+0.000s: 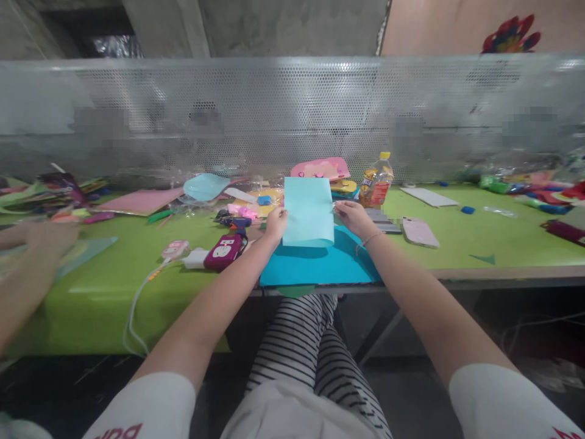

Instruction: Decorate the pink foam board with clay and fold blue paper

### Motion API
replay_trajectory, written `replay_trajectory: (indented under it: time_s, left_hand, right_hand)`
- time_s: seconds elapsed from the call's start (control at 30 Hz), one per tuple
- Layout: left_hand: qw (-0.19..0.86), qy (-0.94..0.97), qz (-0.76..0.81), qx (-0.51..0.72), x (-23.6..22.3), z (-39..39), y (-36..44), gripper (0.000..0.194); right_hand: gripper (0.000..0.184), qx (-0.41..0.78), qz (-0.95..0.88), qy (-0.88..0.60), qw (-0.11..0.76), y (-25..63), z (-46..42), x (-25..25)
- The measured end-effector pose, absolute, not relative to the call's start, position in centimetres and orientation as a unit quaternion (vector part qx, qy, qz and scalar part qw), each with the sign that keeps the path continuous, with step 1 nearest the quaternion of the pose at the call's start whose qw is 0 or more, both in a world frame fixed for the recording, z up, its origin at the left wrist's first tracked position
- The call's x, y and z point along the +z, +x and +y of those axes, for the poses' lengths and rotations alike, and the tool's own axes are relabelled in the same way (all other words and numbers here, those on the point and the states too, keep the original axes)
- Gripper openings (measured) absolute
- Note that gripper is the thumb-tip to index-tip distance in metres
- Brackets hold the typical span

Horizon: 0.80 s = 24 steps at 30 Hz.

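A light turquoise sheet of paper [308,210] is held up in front of me, its lower edge curling slightly. My left hand [276,224] is closed on its left edge. At the right edge, my right hand [353,216] has its fingers pinched together on or right beside the paper; the exact contact is too small to tell. Beneath it, a darker blue sheet [315,268] lies at the table's front edge. Just left of my left hand are a blue glue gun [237,222] and a purple device [225,251] with a white plug.
On the green table [461,244] stand a drink bottle [377,180] and, lying flat, a phone [419,232]. Pink paper [139,201] and plastic wrapping lie left. A white cable [132,311] hangs over the front edge. Another person's hand [50,244] works at far left. A perforated metal screen [283,116] closes the back.
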<state>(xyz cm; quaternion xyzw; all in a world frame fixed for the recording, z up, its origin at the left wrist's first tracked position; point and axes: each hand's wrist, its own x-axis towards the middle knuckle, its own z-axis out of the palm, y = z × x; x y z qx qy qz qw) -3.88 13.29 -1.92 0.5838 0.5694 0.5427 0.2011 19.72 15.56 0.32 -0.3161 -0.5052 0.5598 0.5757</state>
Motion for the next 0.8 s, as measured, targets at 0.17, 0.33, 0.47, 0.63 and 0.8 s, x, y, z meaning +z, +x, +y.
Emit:
replay_trajectory:
  time_s: [0.17,0.33,0.47,0.63,0.8]
  left_hand:
    - [0.199,0.586,0.567,0.544,-2.0,13.3,-3.9,0.028]
    - [0.2,0.587,0.564,0.545,-2.1,13.3,-3.9,0.028]
    - [0.199,0.588,0.562,0.546,-2.1,13.3,-3.9,0.028]
    - [0.2,0.591,0.563,0.542,-2.1,13.3,-3.9,0.028]
    - [0.207,0.589,0.566,0.538,-2.1,13.4,-3.9,0.028]
  right_hand:
    - [0.011,0.553,-0.498,-0.317,0.588,19.7,15.6,0.2]
    - [0.014,0.546,-0.483,-0.316,0.607,19.8,15.8,0.2]
    - [0.008,0.53,-0.474,-0.334,0.619,20.1,16.3,0.0]
    - [0.018,0.496,-0.476,-0.385,0.616,20.4,17.4,-0.6]
    - [0.02,0.466,-0.501,-0.432,0.588,20.3,17.7,-0.9]
